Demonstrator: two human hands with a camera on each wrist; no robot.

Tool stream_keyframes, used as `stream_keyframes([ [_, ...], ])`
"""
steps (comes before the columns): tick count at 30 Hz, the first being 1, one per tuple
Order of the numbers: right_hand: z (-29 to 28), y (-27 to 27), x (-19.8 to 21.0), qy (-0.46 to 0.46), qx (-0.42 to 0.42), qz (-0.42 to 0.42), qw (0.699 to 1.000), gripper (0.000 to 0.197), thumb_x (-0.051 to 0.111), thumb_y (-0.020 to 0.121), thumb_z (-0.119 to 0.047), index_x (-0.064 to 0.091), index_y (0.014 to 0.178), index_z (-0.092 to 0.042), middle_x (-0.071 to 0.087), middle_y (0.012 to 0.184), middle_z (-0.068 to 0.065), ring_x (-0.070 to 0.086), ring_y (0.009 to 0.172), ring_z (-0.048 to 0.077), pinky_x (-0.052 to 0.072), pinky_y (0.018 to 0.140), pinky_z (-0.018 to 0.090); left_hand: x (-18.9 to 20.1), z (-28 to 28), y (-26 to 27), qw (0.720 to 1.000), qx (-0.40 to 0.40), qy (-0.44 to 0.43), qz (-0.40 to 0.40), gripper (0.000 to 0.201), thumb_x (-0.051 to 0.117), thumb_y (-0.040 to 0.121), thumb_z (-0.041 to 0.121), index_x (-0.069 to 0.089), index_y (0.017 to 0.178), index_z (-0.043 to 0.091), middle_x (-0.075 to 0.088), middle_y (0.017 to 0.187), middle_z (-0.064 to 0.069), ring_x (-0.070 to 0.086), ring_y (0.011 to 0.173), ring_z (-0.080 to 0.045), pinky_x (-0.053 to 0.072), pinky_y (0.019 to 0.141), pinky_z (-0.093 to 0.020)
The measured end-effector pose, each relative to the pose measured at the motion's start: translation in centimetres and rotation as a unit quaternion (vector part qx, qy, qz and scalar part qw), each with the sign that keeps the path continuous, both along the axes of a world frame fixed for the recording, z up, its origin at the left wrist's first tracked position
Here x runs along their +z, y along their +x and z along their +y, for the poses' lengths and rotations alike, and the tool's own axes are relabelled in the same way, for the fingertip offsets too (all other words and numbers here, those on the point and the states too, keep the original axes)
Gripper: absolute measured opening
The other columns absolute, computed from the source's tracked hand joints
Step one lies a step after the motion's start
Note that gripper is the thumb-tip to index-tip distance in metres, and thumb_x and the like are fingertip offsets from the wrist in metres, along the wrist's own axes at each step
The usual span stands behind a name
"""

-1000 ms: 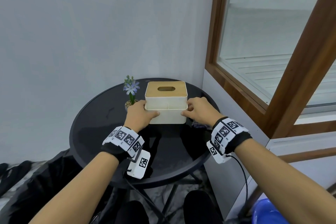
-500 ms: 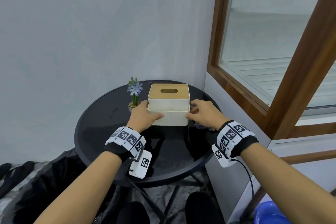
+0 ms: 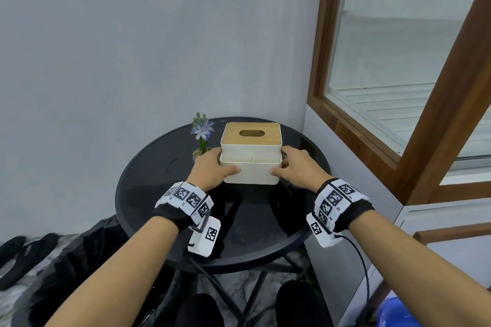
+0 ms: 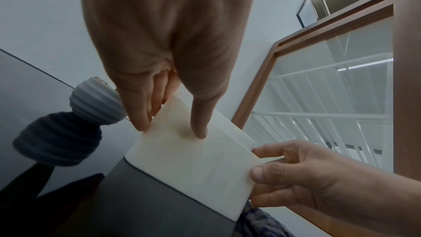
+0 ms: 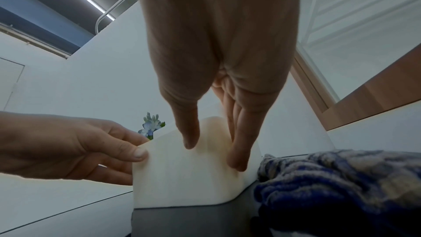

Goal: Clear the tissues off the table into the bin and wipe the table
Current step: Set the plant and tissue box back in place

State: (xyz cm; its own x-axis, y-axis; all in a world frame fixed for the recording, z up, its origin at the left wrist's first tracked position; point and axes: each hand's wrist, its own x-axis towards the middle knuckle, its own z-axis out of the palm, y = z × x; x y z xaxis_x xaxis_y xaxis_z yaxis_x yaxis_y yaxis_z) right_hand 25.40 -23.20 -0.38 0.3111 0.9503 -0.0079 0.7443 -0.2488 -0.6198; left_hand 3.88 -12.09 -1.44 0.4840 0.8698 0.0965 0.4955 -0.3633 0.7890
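A cream tissue box point(image 3: 251, 172) with a wooden slotted lid stands on the round black table point(image 3: 164, 194), its base touching the glass. My left hand point(image 3: 212, 167) grips its left front corner, thumb on the front face and fingers on the side. My right hand point(image 3: 295, 167) grips the right front corner the same way. The left wrist view shows the box point(image 4: 193, 165) under my left hand point(image 4: 173, 129), with my right hand point(image 4: 284, 174) opposite. A blue patterned cloth point(image 5: 330, 186) lies bunched right beside the box point(image 5: 182, 183). No loose tissue shows on the table.
A small potted blue flower point(image 3: 202, 141) stands just left of the box, close to my left knuckles. A black bin bag point(image 3: 79, 260) sits on the floor at the table's left. The wall and a wooden window frame point(image 3: 316, 61) close off the back and right.
Both hands have kept their grip on the box. The head view has shifted slightly; the box shows no clear movement on the table.
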Motion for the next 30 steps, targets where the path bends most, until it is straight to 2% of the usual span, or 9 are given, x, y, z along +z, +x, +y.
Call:
stream_keyframes([
  [3, 0.0, 0.0, -0.2, 0.005, 0.001, 0.006, 1.000, 0.061, 0.072, 0.080, -0.040, 0.044, 0.132, -0.023, 0.055, 0.127, 0.006, 0.059, 0.105, 0.023, 0.055, 0.089, 0.045, -0.1, 0.0, -0.1, 1.000, -0.002, 0.002, -0.002, 0.052, 0.079, 0.077, 0.031, 0.061, 0.125, 0.020, 0.069, 0.114, 0.006, 0.064, 0.103, -0.011, 0.047, 0.084, -0.021],
  [7, -0.2, 0.4, -0.3, 0.003, 0.001, 0.014, 1.000, 0.073, 0.073, 0.073, -0.048, 0.039, 0.135, -0.027, 0.056, 0.128, 0.007, 0.059, 0.109, 0.025, 0.053, 0.093, 0.050, -0.1, 0.2, -0.2, 1.000, 0.002, 0.002, 0.004, 0.050, 0.078, 0.077, 0.033, 0.062, 0.122, 0.020, 0.070, 0.111, 0.006, 0.064, 0.100, -0.010, 0.049, 0.084, -0.024],
  [10, -0.2, 0.4, -0.1, 0.000, 0.004, 0.020, 1.000, 0.088, 0.070, 0.062, -0.059, 0.036, 0.138, -0.029, 0.056, 0.129, 0.007, 0.058, 0.111, 0.025, 0.053, 0.094, 0.050, -0.2, 0.3, -0.2, 1.000, 0.007, 0.005, 0.011, 0.048, 0.078, 0.077, 0.034, 0.063, 0.120, 0.019, 0.070, 0.108, 0.005, 0.064, 0.097, -0.010, 0.047, 0.077, -0.020],
  [14, 0.0, 0.3, -0.2, -0.006, 0.012, 0.012, 1.000, 0.081, 0.071, 0.073, -0.050, 0.033, 0.140, -0.027, 0.054, 0.129, 0.005, 0.059, 0.107, 0.023, 0.056, 0.088, 0.046, -0.3, 0.4, 0.0, 1.000, 0.010, 0.006, 0.015, 0.050, 0.078, 0.076, 0.035, 0.063, 0.120, 0.019, 0.069, 0.109, 0.004, 0.064, 0.100, -0.013, 0.048, 0.080, -0.023],
  [17, 0.3, 0.4, -0.3, -0.004, 0.015, 0.006, 1.000, 0.080, 0.072, 0.075, -0.048, 0.032, 0.140, -0.026, 0.053, 0.130, 0.006, 0.059, 0.106, 0.023, 0.056, 0.088, 0.045, -0.4, 0.5, 0.0, 1.000, 0.014, 0.014, 0.021, 0.050, 0.079, 0.075, 0.036, 0.063, 0.119, 0.018, 0.068, 0.107, 0.004, 0.063, 0.100, -0.014, 0.048, 0.079, -0.023],
  [20, 0.8, 0.4, -0.3, -0.001, 0.018, 0.002, 1.000, 0.076, 0.073, 0.078, -0.043, 0.034, 0.139, -0.023, 0.053, 0.131, 0.007, 0.058, 0.109, 0.023, 0.052, 0.089, 0.039, -0.4, 0.5, 0.1, 1.000, 0.017, 0.019, 0.018, 0.048, 0.079, 0.076, 0.033, 0.064, 0.118, 0.016, 0.068, 0.107, 0.003, 0.063, 0.097, -0.013, 0.045, 0.073, -0.018],
  [23, 1.2, 0.4, -0.2, 0.000, 0.025, -0.003, 1.000, 0.073, 0.073, 0.080, -0.041, 0.035, 0.138, -0.020, 0.055, 0.129, 0.007, 0.058, 0.107, 0.022, 0.049, 0.085, 0.033, -0.3, 0.4, 0.1, 0.999, 0.025, 0.025, 0.018, 0.046, 0.078, 0.077, 0.032, 0.064, 0.118, 0.015, 0.068, 0.107, 0.001, 0.063, 0.097, -0.015, 0.045, 0.077, -0.021],
  [27, 2.0, 0.9, 0.2, 0.004, 0.037, -0.012, 0.999, 0.070, 0.073, 0.080, -0.041, 0.039, 0.135, -0.017, 0.057, 0.128, 0.008, 0.060, 0.105, 0.021, 0.052, 0.089, 0.035, -0.3, 0.5, 0.1, 0.998, 0.034, 0.036, 0.030, 0.040, 0.075, 0.080, 0.032, 0.065, 0.115, 0.015, 0.068, 0.104, 0.001, 0.062, 0.093, -0.012, 0.043, 0.072, -0.018],
  [30, 2.6, 1.3, 0.7, -0.001, 0.045, -0.011, 0.999, 0.069, 0.073, 0.081, -0.038, 0.039, 0.136, -0.018, 0.058, 0.129, 0.008, 0.059, 0.103, 0.019, 0.050, 0.091, 0.036, -0.2, 0.7, 0.2, 0.998, 0.034, 0.045, 0.042, 0.039, 0.073, 0.082, 0.033, 0.065, 0.115, 0.014, 0.069, 0.104, 0.000, 0.063, 0.095, -0.015, 0.046, 0.078, -0.023],
])
